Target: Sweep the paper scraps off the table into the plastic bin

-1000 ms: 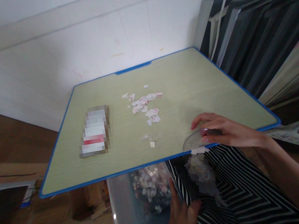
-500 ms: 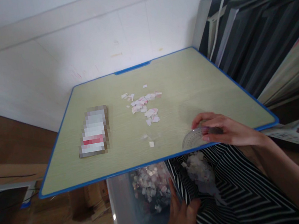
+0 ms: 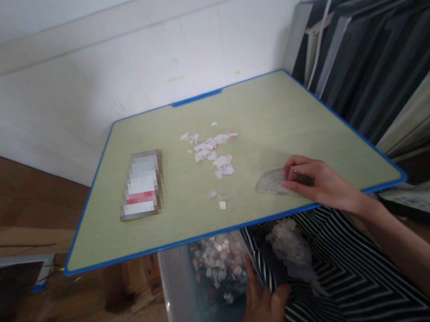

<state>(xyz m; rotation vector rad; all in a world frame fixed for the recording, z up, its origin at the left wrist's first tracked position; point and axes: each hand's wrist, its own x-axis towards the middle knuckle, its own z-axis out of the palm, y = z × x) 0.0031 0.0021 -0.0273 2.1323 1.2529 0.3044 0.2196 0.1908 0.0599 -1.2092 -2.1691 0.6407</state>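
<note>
1 protractor [image 3: 271, 182] lies flat on the table [image 3: 298, 114], near the front edge and right of centre, its straight side running roughly left to right and a little toward the far left, its curved edge facing the person. The right hand [image 3: 317, 182] rests on its right end, fingers [image 3: 292, 174] bent and pressing down on the clear plastic, thumb tucked on the near side; whether the thumb is under the edge I cannot tell. 1 loose scatter of paper scraps [image 3: 211, 150] sits mid-table, well apart from the protractor, with 2 or 3 stray bits [image 3: 221, 204] lying closer to the front edge. 1 card [image 3: 141, 185], long axis running near to far, lies to the left. Below the table, the left hand [image 3: 261, 315] grips the striped cloth [image 3: 341, 277] on the lap, fingers closed on a fold, beside 1 pile of scraps [image 3: 291, 247] on that cloth. 1 bin [image 3: 182, 309] stands just left, more scraps [image 3: 215, 262] inside.
</note>
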